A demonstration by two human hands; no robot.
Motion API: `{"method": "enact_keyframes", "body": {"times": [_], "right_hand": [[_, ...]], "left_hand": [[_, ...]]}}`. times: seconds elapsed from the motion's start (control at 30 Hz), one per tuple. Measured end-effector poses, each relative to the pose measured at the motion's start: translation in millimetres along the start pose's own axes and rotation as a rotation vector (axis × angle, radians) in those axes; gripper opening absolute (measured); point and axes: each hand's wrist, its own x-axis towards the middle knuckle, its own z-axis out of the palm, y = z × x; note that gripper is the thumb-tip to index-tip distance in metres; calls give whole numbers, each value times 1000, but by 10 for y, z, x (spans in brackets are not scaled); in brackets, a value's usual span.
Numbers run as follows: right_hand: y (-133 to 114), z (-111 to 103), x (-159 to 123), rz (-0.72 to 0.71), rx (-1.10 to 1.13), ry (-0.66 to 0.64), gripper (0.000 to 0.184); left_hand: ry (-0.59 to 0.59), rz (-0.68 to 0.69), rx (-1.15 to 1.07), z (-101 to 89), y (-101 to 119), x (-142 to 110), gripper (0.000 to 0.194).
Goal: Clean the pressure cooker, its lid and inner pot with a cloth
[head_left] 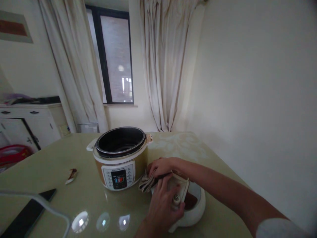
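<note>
An open electric pressure cooker (120,158) with a dark inner pot stands on the glossy table (81,198). Its white lid (195,206) lies to the right of it. My left hand (163,208) rests on the lid with fingers curled round the small knob (176,199). My right hand (160,166) is closed on a folded beige cloth (148,182) that lies over the lid, close to the cooker's side.
A small wrapper (71,175) lies left of the cooker. A dark flat object (27,215) and a white cable (49,206) sit at the near left. A white cabinet (29,124), curtains and a window stand behind; a wall runs along the right.
</note>
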Motion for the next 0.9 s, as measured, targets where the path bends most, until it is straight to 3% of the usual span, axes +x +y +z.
{"method": "enact_keyframes", "body": {"times": [0.07, 0.23, 0.3, 0.4, 0.6, 0.7, 0.83, 0.9], "right_hand": [[130, -77, -223, 31, 1, 74, 25], [594, -220, -1094, 208, -8, 361, 39], [711, -121, -1383, 228, 2, 441, 43], [769, 195, -1694, 196, 10, 634, 49], [535, 994, -2182, 444, -39, 991, 59], [370, 1298, -2327, 515, 35, 1141, 59], [58, 1576, -2293, 363, 327, 1326, 47], [-200, 1625, -2191, 210, 396, 1321, 49]], "left_hand": [[-55, 22, -17, -27, 16, -12, 51], [-108, 25, -33, 13, 22, -98, 58], [-104, 14, -42, 35, -3, -110, 58], [-110, 23, -58, 34, -66, -68, 54], [-126, -35, -61, -3, -208, 91, 45], [-73, -72, -91, 29, -207, 81, 55], [57, -50, -293, 225, 10, -105, 94], [94, -121, -470, 343, 175, -232, 106]]}}
